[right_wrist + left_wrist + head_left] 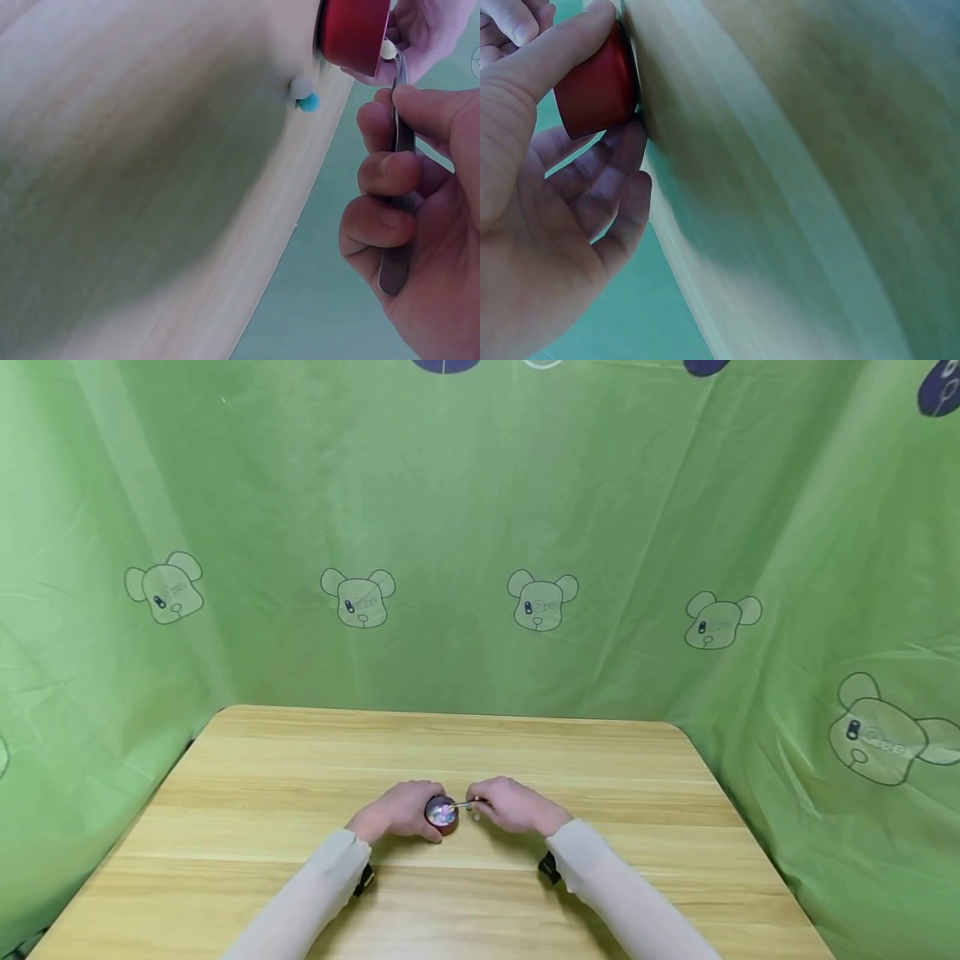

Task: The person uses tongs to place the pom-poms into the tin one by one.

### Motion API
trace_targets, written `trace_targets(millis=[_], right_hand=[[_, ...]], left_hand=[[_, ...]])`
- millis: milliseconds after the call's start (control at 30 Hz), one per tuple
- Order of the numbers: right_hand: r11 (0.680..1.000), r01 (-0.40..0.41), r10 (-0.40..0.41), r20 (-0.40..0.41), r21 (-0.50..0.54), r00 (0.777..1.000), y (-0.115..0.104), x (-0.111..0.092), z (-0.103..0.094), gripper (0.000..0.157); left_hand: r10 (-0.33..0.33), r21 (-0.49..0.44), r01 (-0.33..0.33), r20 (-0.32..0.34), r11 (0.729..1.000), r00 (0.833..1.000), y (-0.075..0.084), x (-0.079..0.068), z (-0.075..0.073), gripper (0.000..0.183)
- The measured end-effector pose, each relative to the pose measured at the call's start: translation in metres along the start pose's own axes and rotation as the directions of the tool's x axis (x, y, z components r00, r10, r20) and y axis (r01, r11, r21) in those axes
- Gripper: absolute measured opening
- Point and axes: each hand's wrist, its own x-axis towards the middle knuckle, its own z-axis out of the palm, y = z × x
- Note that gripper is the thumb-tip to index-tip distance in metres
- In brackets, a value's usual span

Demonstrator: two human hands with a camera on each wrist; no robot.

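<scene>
A small red cup [447, 830] with several little pastel balls [441, 815] in it stands on the wooden table. My left hand [407, 808] grips the cup from the left, thumb on the near side and fingers round the far side. To the right, my right hand [513, 804] holds metal tweezers [403, 142] between thumb and fingers, their tips pointing toward the cup. A cream ball [388, 49] is at the tweezers' tips, right by the cup's rim in the right wrist view. Below the tweezers, a whitish ball [301, 88] and a blue ball [309, 103] lie on the table.
The pale wooden table [300, 752] has rounded far corners. Green curtains [450, 668] with printed bear heads hang behind it and on both sides. A dark wrist device [550, 867] hangs below the right sleeve, and another [363, 880] below the left.
</scene>
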Motion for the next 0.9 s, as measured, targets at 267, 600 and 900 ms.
trace_targets(millis=[267, 600, 900], right_hand=[[1.000, 0.012, -0.012, 0.004, 0.001, 1.000, 0.0029, 0.0011, 0.0046, 0.013], [1.000, -0.010, 0.010, 0.008, -0.002, 1.000, 0.0059, 0.0011, 0.0079, 0.014], [0.999, -0.036, 0.036, 0.008, 0.010, 0.999, 0.0058, -0.0011, 0.0063, 0.014]], left_hand=[[0.001, -0.008, -0.001, 0.002, 1.000, 1.000, 0.0009, 0.0000, -0.0020, 0.051], [0.001, -0.009, -0.001, -0.002, 1.000, 1.000, 0.0015, -0.0013, -0.0022, 0.052], [-0.003, -0.014, 0.003, 0.010, 1.000, 1.000, 0.0010, -0.0008, -0.0029, 0.052]])
